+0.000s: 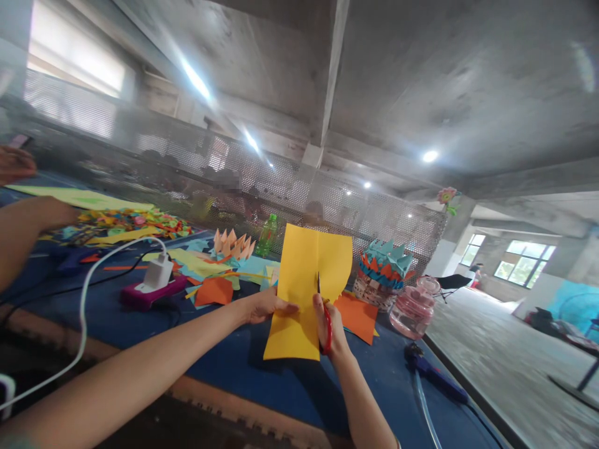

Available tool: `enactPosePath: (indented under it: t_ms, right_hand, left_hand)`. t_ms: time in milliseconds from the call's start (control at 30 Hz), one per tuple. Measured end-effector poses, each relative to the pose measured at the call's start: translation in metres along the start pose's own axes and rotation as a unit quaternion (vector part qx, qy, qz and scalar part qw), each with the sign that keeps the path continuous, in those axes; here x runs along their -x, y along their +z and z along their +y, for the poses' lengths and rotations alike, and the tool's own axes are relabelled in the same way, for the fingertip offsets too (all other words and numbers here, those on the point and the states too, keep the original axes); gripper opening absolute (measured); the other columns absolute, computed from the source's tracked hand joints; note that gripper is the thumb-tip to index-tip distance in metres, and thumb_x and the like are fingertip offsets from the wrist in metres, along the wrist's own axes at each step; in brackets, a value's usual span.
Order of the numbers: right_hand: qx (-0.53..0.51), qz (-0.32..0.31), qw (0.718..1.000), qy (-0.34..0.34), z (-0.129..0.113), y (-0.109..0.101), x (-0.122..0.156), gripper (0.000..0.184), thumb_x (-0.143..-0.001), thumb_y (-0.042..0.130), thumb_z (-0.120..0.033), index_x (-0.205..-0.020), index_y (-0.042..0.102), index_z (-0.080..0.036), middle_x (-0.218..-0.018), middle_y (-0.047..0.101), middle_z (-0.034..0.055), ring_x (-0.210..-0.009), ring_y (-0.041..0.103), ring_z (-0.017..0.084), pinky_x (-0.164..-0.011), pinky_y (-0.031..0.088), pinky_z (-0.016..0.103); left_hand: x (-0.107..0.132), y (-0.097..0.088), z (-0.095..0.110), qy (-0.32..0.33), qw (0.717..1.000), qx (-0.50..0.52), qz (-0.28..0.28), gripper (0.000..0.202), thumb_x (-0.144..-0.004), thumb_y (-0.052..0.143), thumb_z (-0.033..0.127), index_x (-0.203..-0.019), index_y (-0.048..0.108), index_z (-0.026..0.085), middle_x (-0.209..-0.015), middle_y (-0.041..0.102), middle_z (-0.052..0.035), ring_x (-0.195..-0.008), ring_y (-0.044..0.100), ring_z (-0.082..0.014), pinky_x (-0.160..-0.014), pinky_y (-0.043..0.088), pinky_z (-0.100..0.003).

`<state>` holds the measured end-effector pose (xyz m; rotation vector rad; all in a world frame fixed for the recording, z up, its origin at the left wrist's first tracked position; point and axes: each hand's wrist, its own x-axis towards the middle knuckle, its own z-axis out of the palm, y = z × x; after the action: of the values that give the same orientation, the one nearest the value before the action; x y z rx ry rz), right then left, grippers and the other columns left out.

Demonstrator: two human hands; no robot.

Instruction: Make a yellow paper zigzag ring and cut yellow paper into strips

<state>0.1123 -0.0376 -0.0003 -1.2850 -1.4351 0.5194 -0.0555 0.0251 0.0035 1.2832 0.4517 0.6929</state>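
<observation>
A yellow sheet of paper [299, 268] is held up over the blue table, with a fold line down its middle. My left hand [266, 305] pinches its left edge, thumb on the front face. In my right hand [333, 330] is a pair of scissors [328, 327] with red handles; the dark blade points upward along the fold, and the paper is parted below it. An orange paper piece [358, 318] lies on the table behind my right hand. Another orange piece [214, 291] rests left of the sheet.
A purple power strip [152, 293] with a white charger sits at left. Folded-paper baskets [384, 274], a green bottle [267, 236] and a pink-tinted jar [414, 308] stand behind. A blue glue gun [437, 377] lies right. Another person's arm [32, 227] reaches in near paper scraps [133, 224].
</observation>
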Motion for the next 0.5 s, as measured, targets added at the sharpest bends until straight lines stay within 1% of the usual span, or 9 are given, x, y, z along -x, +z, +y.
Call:
enactPosePath:
  t_ms: [133, 233, 333, 433, 500]
  right_hand:
    - [-0.012, -0.007, 1.000, -0.007, 0.0015, 0.0006, -0.0007, 0.047, -0.080, 0.050, -0.061, -0.061, 0.052, -0.018, -0.059, 0.053, 0.0020, -0.055, 0.046, 0.015, -0.050, 0.032, 0.026]
    - [-0.001, 0.003, 1.000, -0.005, 0.0037, 0.0014, -0.0019, 0.050, -0.080, 0.049, -0.062, -0.058, 0.050, -0.018, -0.056, 0.050, 0.0007, -0.052, 0.043, 0.014, -0.048, 0.030, 0.026]
    - [0.016, 0.006, 1.000, -0.012, 0.0060, 0.0016, -0.0035, 0.051, -0.080, 0.048, -0.063, -0.057, 0.049, -0.018, -0.054, 0.048, 0.0004, -0.052, 0.042, 0.013, -0.047, 0.028, 0.025]
    - [0.016, 0.017, 1.000, -0.011, 0.0070, 0.0014, -0.0049, 0.048, -0.077, 0.053, -0.060, -0.057, 0.051, -0.017, -0.054, 0.052, 0.0013, -0.053, 0.045, 0.014, -0.046, 0.030, 0.025]
    - [0.006, 0.021, 1.000, -0.004, 0.0072, 0.0017, -0.0054, 0.044, -0.075, 0.057, -0.057, -0.057, 0.052, -0.017, -0.054, 0.053, 0.0012, -0.053, 0.046, 0.014, -0.046, 0.032, 0.024]
  left_hand:
    - [0.0008, 0.0003, 0.0010, 0.007, 1.000, -0.005, -0.019, 0.051, -0.053, 0.085, 0.023, -0.101, 0.070, 0.015, -0.102, 0.071, -0.0133, -0.090, 0.067, -0.0279, -0.082, 0.051, -0.037]
    - [0.0004, -0.0008, 0.0001, 0.011, 1.000, -0.006, -0.029, 0.051, -0.055, 0.084, 0.023, -0.103, 0.070, 0.015, -0.104, 0.071, -0.0129, -0.090, 0.067, -0.0274, -0.083, 0.051, -0.037]
    - [-0.0004, -0.0016, -0.0015, 0.012, 1.000, -0.008, -0.020, 0.050, -0.055, 0.084, 0.023, -0.103, 0.070, 0.016, -0.102, 0.071, -0.0115, -0.089, 0.067, -0.0265, -0.083, 0.051, -0.037]
    - [-0.0003, -0.0010, -0.0013, 0.010, 1.000, -0.015, -0.003, 0.047, -0.054, 0.084, 0.022, -0.099, 0.071, 0.016, -0.099, 0.072, -0.0109, -0.087, 0.067, -0.0258, -0.082, 0.051, -0.036]
    - [0.0005, 0.0001, 0.0000, 0.008, 1.000, -0.011, -0.002, 0.047, -0.053, 0.084, 0.023, -0.097, 0.071, 0.015, -0.098, 0.072, -0.0111, -0.087, 0.067, -0.0258, -0.082, 0.050, -0.036]
